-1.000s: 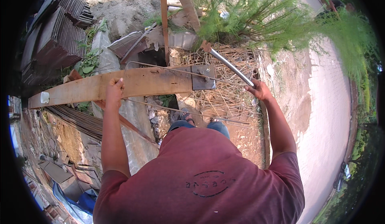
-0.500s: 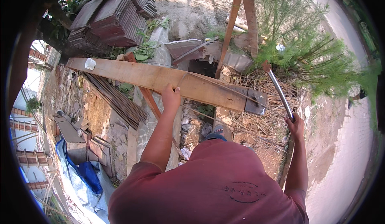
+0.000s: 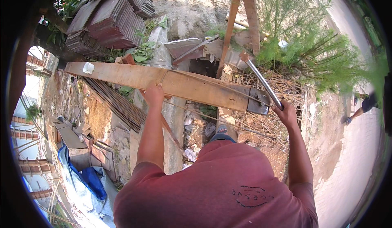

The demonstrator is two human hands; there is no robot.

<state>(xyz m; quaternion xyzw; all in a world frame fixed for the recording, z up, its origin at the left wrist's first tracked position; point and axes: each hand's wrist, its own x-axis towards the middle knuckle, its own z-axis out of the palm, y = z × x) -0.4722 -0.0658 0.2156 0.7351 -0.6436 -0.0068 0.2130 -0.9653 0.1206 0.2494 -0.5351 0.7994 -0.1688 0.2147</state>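
A long wooden plank (image 3: 196, 88) crosses in front of me, with a dark metal plate bearing pins (image 3: 258, 101) on its right end. My left hand (image 3: 154, 94) is closed on a thin bent steel rod (image 3: 222, 84) at the plank's near edge. One length of the rod lies along the plank toward the pins. My right hand (image 3: 286, 114) grips the near end of a silver metal bar (image 3: 263, 81) with a rusty, blocky head. The bar slants over the metal plate, its head beyond the plank; whether it touches the plate I cannot tell.
Beneath the plank's right end lies a heap of bent rusty rods (image 3: 281, 87). A bundle of straight rods (image 3: 118, 105) lies left. Stacked roof tiles (image 3: 110, 20) stand far left, a feathery green bush (image 3: 302, 44) far right. Another person's leg (image 3: 357, 113) shows at the right.
My right hand has moved left and away from me, carrying the bar over the plate. My left hand has shifted left along the plank with the rod. A person's leg has appeared at right.
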